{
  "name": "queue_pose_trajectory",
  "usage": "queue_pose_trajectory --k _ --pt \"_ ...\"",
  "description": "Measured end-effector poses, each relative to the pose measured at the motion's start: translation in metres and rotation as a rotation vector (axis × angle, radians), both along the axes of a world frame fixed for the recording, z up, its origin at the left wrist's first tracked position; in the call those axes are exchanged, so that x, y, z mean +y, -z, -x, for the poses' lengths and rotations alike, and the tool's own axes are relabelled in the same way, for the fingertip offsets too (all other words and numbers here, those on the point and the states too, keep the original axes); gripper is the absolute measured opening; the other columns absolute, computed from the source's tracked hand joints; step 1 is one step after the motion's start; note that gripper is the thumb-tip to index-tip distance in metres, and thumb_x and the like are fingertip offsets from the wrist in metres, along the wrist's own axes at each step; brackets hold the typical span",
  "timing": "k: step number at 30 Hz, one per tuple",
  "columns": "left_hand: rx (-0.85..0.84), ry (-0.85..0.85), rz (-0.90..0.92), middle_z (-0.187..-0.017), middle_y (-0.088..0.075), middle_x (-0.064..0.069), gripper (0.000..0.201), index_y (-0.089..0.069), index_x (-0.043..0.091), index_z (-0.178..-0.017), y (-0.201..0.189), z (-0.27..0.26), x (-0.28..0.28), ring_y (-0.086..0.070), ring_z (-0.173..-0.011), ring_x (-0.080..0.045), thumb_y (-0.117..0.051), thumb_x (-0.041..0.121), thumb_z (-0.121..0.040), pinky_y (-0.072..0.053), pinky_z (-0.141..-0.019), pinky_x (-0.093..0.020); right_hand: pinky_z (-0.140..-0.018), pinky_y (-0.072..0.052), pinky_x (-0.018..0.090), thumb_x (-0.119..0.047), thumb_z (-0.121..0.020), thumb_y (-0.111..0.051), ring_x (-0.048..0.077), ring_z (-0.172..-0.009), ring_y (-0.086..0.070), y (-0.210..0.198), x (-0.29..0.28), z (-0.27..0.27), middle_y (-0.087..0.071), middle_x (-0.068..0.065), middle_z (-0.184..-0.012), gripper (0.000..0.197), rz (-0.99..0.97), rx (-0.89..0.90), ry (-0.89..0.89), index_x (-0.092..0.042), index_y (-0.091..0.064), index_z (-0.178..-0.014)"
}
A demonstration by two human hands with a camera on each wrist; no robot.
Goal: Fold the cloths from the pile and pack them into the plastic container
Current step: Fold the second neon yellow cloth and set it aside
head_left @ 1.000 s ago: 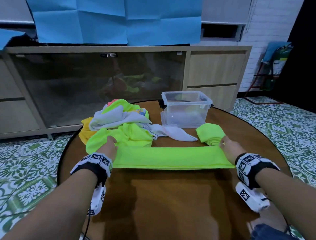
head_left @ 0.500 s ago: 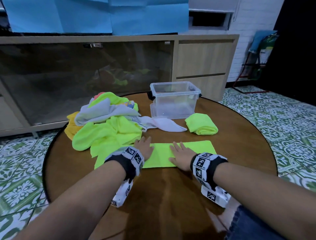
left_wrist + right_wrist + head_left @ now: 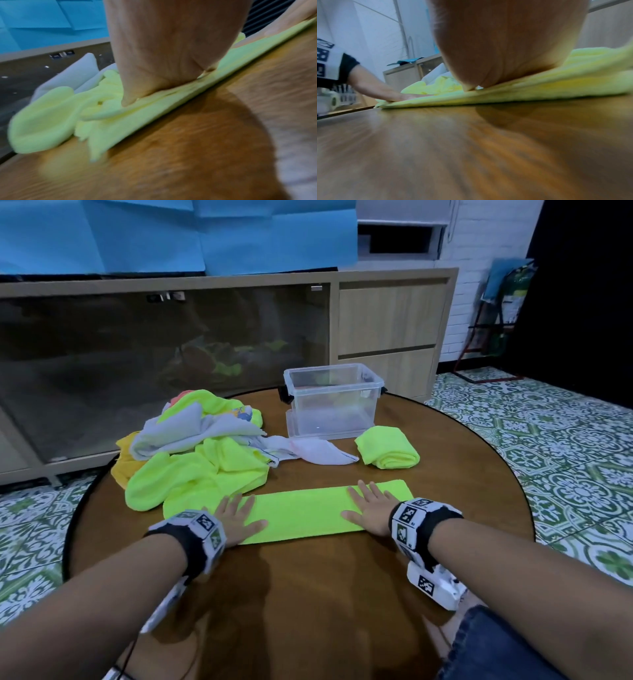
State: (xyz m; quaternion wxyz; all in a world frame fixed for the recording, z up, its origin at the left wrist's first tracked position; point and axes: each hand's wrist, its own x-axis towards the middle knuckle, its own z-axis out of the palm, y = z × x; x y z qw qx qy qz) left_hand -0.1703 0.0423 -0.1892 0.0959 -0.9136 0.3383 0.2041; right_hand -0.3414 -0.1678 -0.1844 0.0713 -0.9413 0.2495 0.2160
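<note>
Pressing flat on the folded neon-yellow cloth strip [image 3: 305, 513] were both hands, fingers straight and spread, neither gripping anything. The left hand [image 3: 236, 522] lay on the strip's left end; the right hand [image 3: 371, 510] lay near its right end, palm down. The strip lay lengthwise on the round wooden table [image 3: 308, 594], on the near side of the clear plastic container [image 3: 332, 402]. The container stood upright and lidless at the table's far edge; its contents could not be made out. Left of the container sat the cloth pile [image 3: 198, 446], a loose heap of neon-yellow, white and orange pieces, its near edge touching the strip's left end. A white cloth [image 3: 318, 451] trailed from the pile in front of the container. Just right of the container's near corner rested a folded neon-yellow cloth [image 3: 388, 451], apart from the strip.
</note>
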Motion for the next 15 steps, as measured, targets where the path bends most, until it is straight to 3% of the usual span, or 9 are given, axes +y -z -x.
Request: queue_pose_trajectory --k 7,10,13,15 --pt "0.059 -0.054 0.007 -0.156 0.021 -0.002 0.073 0.014 0.022 -0.149 -0.004 -0.006 0.011 0.013 -0.145 -0.025 -0.019 0.058 -0.096 0.0 -0.116 -0.045 -0.117 0.0 0.042 -0.062 -0.094 -0.013 0.025 -0.146 0.009 -0.004 -0.041 0.039 0.017 0.004 -0.157 0.073 0.079 0.029 0.212 -0.022 0.011 -0.15" --pt "0.067 -0.037 0.015 -0.156 0.02 -0.001 0.073 0.014 0.021 -0.149 -0.003 -0.007 0.014 0.013 -0.145 -0.024 -0.02 0.058 -0.096 0.0 -0.116 -0.044 -0.118 0.002 0.043 -0.063 -0.094 -0.01 0.026 -0.145 0.012 -0.011 -0.049 0.047 0.015 0.005 -0.157 0.075 0.202 0.077 0.27 -0.018 0.008 -0.151" --pt "0.065 -0.032 0.022 -0.156 0.02 -0.001 0.073 0.014 0.022 -0.149 -0.001 -0.008 0.015 0.014 -0.145 -0.024 -0.019 0.059 -0.096 0.0 -0.116 -0.045 -0.119 0.0 0.043 -0.056 -0.097 -0.008 0.027 -0.145 0.012 -0.028 -0.03 0.032 0.016 0.01 -0.157 0.072 0.345 -0.039 0.189 -0.011 0.007 -0.15" --pt "0.04 -0.023 0.028 -0.157 0.019 -0.001 0.073 0.013 0.022 -0.15 0.001 -0.007 0.015 0.012 -0.145 -0.024 -0.019 0.059 -0.095 -0.001 -0.116 -0.046 -0.12 -0.003 0.041 -0.051 -0.099 -0.013 0.026 -0.146 0.009 -0.035 -0.003 0.01 0.013 0.011 -0.157 0.07 0.304 -0.162 0.053 -0.007 0.006 -0.15"
